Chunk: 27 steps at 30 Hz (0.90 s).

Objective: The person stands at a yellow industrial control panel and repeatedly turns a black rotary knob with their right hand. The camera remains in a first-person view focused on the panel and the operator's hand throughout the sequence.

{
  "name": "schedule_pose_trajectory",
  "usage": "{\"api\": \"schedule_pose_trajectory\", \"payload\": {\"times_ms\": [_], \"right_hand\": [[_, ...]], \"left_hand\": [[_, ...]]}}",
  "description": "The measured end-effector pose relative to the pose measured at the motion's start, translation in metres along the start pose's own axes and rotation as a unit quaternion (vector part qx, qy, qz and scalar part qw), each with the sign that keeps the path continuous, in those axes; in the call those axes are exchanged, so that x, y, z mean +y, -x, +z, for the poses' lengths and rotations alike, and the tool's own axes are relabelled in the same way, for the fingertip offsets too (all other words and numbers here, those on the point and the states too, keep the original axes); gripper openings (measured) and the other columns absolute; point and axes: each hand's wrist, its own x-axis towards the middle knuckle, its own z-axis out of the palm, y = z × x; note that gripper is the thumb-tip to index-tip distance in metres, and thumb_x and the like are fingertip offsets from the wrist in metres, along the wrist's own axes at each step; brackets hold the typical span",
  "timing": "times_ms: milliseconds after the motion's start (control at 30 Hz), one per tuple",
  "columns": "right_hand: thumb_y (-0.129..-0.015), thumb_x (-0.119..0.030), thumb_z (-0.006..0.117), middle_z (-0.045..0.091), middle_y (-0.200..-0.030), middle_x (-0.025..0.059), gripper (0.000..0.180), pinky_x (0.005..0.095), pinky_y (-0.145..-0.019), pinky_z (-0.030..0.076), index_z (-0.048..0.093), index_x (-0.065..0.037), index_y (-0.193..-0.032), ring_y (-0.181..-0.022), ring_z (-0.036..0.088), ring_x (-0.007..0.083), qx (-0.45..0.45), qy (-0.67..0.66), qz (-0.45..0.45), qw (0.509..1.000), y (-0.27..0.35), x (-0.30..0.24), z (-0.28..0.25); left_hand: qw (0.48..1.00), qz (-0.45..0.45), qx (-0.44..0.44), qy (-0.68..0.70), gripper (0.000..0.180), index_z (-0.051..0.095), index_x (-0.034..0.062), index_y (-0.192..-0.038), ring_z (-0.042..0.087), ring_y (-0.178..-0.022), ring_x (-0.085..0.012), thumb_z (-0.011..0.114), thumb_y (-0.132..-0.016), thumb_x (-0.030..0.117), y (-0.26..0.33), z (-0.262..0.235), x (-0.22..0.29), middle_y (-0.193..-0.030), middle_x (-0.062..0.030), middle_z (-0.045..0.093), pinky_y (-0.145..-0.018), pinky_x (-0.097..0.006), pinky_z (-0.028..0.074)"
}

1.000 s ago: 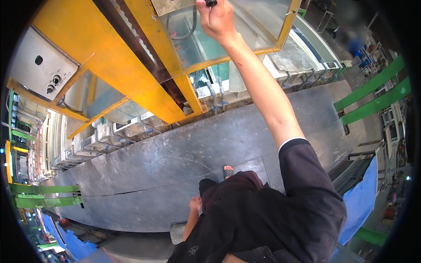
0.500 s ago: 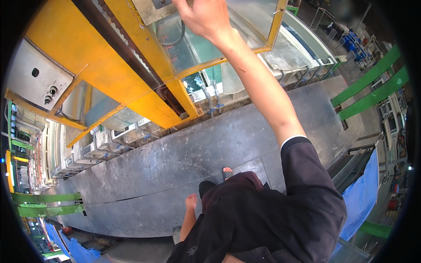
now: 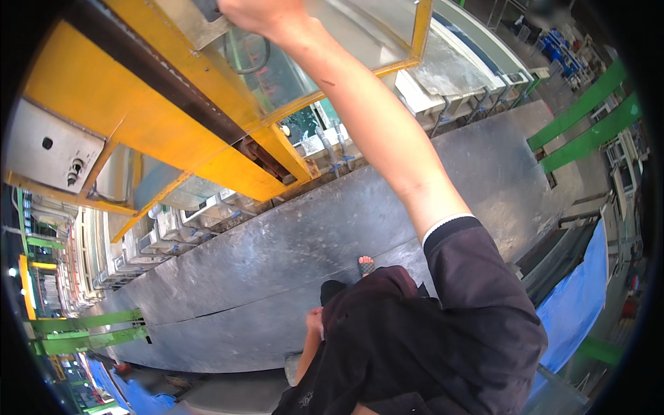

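Note:
My right arm stretches up and across to the top edge of the view. There my right hand (image 3: 266,14) is at a bare metal control box (image 3: 197,24) fixed to the yellow frame (image 3: 159,117). The picture's edge cuts off its fingers, so what they touch or grip is hidden. Low beside my thigh hangs my left hand (image 3: 315,320), fingers curled in and nothing visible in them. A clear panel (image 3: 346,55) in a yellow border is just right of my right hand, with a grey cable (image 3: 252,66) behind it.
A second metal panel with knobs (image 3: 55,145) sits at the left. Tanks with grey pipes (image 3: 328,149) line the far side of the grey metal walkway (image 3: 242,277). Green rails (image 3: 588,124) stand at right and left. A blue sheet (image 3: 570,297) hangs behind me.
My right hand has shifted left and up in the picture, further out of view, as the whole view moved. My left hand has come closer to my thigh.

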Motion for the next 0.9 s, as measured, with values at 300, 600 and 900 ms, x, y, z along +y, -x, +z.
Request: {"api": "schedule_pose_trajectory", "payload": {"times_ms": [300, 600, 900], "right_hand": [[-0.078, -0.018, 0.055, 0.055, -0.058, 0.0139, 0.026, 0.0399, -0.058, 0.045, 0.055, -0.004, -0.056, -0.065, 0.056, 0.0308, 0.026, -0.036, 0.029, 0.999, 0.005, 0.006, -0.003], [-0.073, -0.016, 0.062, 0.064, -0.068, 0.0082, 0.018, 0.032, -0.061, 0.05, 0.064, -0.005, -0.059, -0.067, 0.061, 0.0242, 0.084, 0.027, -0.012, 0.996, 0.008, 0.019, 0.028], [-0.076, -0.011, 0.061, 0.064, -0.07, 0.0105, 0.013, 0.033, -0.069, 0.049, 0.065, -0.004, -0.065, -0.07, 0.062, 0.0246, 0.032, 0.016, -0.004, 0.999, 0.003, 0.014, 0.024]], "left_hand": [[0.999, -0.04, -0.019, -0.006, 0.018, 0.063, 0.0014, -0.079, 0.054, -0.061, -0.0095, 0.054, -0.082, 0.017, 0.014, -0.018, 0.02, -0.066, -0.0023, 0.059, -0.056, -0.025, 0.043], [0.984, 0.005, 0.026, -0.174, 0.039, 0.064, 0.0016, -0.073, 0.06, -0.067, -0.0279, 0.056, -0.078, 0.039, -0.024, -0.003, -0.017, -0.071, -0.0149, 0.063, -0.061, -0.039, 0.044], [0.992, -0.001, 0.011, -0.126, 0.041, 0.064, 0.0022, -0.073, 0.06, -0.063, -0.0255, 0.057, -0.079, 0.042, -0.035, 0.007, -0.016, -0.064, -0.0134, 0.061, -0.062, -0.037, 0.045]]}}
